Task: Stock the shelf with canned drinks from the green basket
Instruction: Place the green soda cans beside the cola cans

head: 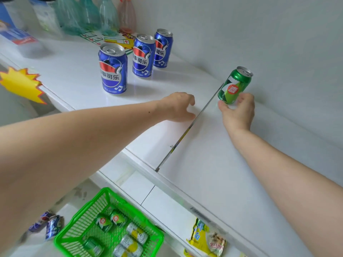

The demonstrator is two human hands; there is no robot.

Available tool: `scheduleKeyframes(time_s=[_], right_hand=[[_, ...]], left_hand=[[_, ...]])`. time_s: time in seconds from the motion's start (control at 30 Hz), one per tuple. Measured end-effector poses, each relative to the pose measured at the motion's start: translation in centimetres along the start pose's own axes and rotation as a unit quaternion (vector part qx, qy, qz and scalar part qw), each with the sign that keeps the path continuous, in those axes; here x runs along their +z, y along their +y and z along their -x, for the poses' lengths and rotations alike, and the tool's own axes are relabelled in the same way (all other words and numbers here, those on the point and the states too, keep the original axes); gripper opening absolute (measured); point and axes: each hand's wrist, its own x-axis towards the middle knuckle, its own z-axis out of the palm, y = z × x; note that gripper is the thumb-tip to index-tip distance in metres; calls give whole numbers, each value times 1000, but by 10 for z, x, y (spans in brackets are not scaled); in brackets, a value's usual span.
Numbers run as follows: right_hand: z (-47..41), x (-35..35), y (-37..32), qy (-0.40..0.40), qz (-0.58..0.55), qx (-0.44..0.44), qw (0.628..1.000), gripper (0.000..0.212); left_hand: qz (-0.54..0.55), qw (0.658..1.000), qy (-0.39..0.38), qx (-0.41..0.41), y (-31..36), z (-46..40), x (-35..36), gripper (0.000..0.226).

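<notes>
On the white shelf (213, 154) my right hand (238, 112) pinches the base of a green can (234, 85), which stands tilted near the back wall, right of a thin metal divider (187, 129). My left hand (179, 106) hovers with loosely curled fingers just left of the divider and holds nothing. Three blue cans (113, 68) (143, 55) (163, 48) stand upright in a row further left on the shelf. Below, the green basket (78, 225) on the floor holds several cans, green ones (104, 222) and silver-yellow ones (136, 231).
Plastic bottles (107, 13) and boxes line the shelf's far left back. A yellow starburst price tag (22, 84) sticks out from the shelf edge. Two blue cans (47, 225) lie on the floor left of the basket. A yellow snack bag (206, 238) sits on the lower shelf.
</notes>
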Motion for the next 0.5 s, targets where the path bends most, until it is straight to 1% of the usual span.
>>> scheduleKeyframes(time_s=[0.1, 0.2, 0.27, 0.37, 0.5], right_hand=[[44, -1, -19, -2, -10, -3, 1000, 45], [92, 1, -41, 15, -31, -2, 999, 35], [125, 4, -57, 35, -50, -11, 998, 32], [175, 13, -80, 53, -76, -27, 995, 30], [243, 30, -100, 69, -126, -62, 988, 29]], left_hand=[[3, 1000, 3, 7, -13, 35, -6, 48], [11, 1000, 16, 24, -29, 75, -10, 45], [16, 998, 46, 42, -43, 105, -11, 41], [17, 991, 112, 71, -68, 150, -10, 37], [31, 982, 171, 80, -105, 207, 1, 32]])
